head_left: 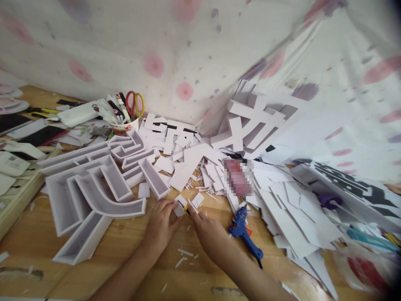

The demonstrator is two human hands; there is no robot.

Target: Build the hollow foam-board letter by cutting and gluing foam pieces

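Note:
My left hand (160, 223) has its fingers closed on a small white board piece (179, 205) just above the wooden table. In my right hand (203, 228) is a utility knife (186, 209), its yellow part showing between the fingers and its tip against the white piece. Another small white square (197, 200) lies right beyond the knife. Left of my hands lies a large hollow white character form (97, 184) with raised walls. A blue glue gun (244, 232) rests on its side to the right of my right hand.
A cup of pens and scissors (124, 125) stands at the back left. White offcuts (216, 175) and stacked board sheets (291, 209) cover the middle and right. A white character form (250, 117) leans on the floral curtain (184, 46). Thin scraps (184, 253) lie near my wrists.

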